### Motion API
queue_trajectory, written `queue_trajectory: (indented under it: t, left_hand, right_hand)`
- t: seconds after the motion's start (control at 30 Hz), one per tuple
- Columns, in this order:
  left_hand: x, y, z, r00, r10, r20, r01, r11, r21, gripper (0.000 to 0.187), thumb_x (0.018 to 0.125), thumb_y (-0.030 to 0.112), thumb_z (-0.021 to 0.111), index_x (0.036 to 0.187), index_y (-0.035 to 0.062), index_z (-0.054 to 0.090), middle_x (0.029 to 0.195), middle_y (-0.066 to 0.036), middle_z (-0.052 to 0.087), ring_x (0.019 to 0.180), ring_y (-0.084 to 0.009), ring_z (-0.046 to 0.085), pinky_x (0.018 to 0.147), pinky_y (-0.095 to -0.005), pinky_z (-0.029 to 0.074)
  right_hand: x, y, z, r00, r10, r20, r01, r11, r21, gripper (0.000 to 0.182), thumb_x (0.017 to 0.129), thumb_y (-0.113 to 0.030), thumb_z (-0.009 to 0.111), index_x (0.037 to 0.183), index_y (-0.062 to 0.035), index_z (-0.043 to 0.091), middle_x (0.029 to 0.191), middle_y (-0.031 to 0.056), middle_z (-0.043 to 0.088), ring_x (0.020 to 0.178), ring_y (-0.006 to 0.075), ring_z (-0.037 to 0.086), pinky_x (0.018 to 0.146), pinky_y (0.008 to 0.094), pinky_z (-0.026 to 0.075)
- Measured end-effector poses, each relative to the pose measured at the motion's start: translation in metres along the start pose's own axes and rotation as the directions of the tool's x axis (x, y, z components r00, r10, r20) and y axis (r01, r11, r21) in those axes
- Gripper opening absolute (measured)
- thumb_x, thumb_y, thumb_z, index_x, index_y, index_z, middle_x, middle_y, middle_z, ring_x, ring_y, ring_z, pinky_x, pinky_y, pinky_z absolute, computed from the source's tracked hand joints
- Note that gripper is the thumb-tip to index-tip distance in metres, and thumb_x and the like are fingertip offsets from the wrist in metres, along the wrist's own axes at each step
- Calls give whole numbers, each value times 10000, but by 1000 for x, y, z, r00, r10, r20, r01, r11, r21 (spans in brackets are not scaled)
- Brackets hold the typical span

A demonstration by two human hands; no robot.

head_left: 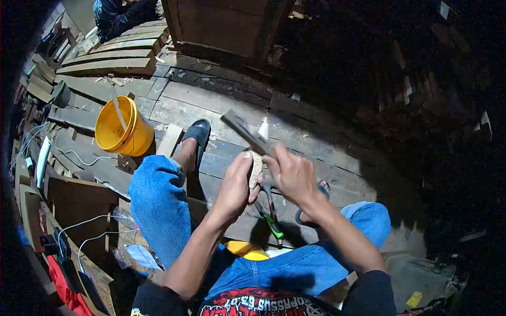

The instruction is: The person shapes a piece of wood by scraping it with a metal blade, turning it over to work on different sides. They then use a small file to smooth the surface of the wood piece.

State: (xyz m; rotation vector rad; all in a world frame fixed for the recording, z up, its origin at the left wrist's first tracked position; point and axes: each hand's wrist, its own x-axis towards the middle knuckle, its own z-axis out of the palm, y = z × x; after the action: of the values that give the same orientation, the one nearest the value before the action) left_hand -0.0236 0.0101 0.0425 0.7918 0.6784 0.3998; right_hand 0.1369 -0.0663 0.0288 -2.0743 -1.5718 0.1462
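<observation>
My left hand [235, 181] is closed around a small, pale tan piece of wood [255, 171], held upright with its thumb near the top end. My right hand [293, 174] grips a flat, grey bar-shaped tool [245, 130], its long end slanting up and to the left over the floor. The near end of this tool is hidden by the fingers and overlaps the top of the wood piece. Just below the hands, between my knees, is a hand tool with dark metal arms and a green handle [273, 226].
A yellow bucket [134, 131] with a strip standing in it is on the plank floor [197, 100] at left. Stacked boards [105, 66] lie at upper left, near a seated person [124, 18]. White cables [89, 231] run along the left. A wooden cabinet [221, 26] stands ahead.
</observation>
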Motion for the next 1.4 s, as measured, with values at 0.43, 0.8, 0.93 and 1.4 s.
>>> queue_trajectory:
  t: [0.43,0.8,0.93,1.4]
  left_hand:
    - [-8,9,-4,1000,5,0,-5,999,45,370,1123,340,385,1299,52,536,757,-24,552,451,-75,405,399,-229,327]
    - [-9,14,-1,990,-132,48,136,986,-96,345,1115,430,361,1193,140,531,767,-15,535,405,-86,348,390,-234,264]
    - [-9,18,-7,985,-137,100,147,985,-93,347,1112,445,361,1241,160,511,762,1,517,403,-75,321,379,-230,253]
    - [-13,22,-5,959,-218,179,260,929,-263,347,1113,438,356,1237,153,510,728,-7,490,389,-64,319,350,-214,263]
  right_hand:
    - [-9,-3,8,1000,-24,2,24,999,45,306,1008,-348,625,1033,-53,545,680,216,676,627,414,694,520,525,525]
    - [9,16,10,985,156,77,-165,977,134,322,1018,-359,613,1073,-55,521,658,248,644,638,482,661,525,554,502]
    - [-15,-3,7,996,-63,-59,71,987,144,308,1025,-344,602,1050,-51,512,669,242,649,649,480,661,511,555,486]
    - [-4,0,4,992,-81,-94,89,993,83,334,1028,-373,599,1023,-48,521,619,223,630,577,443,658,488,537,488]
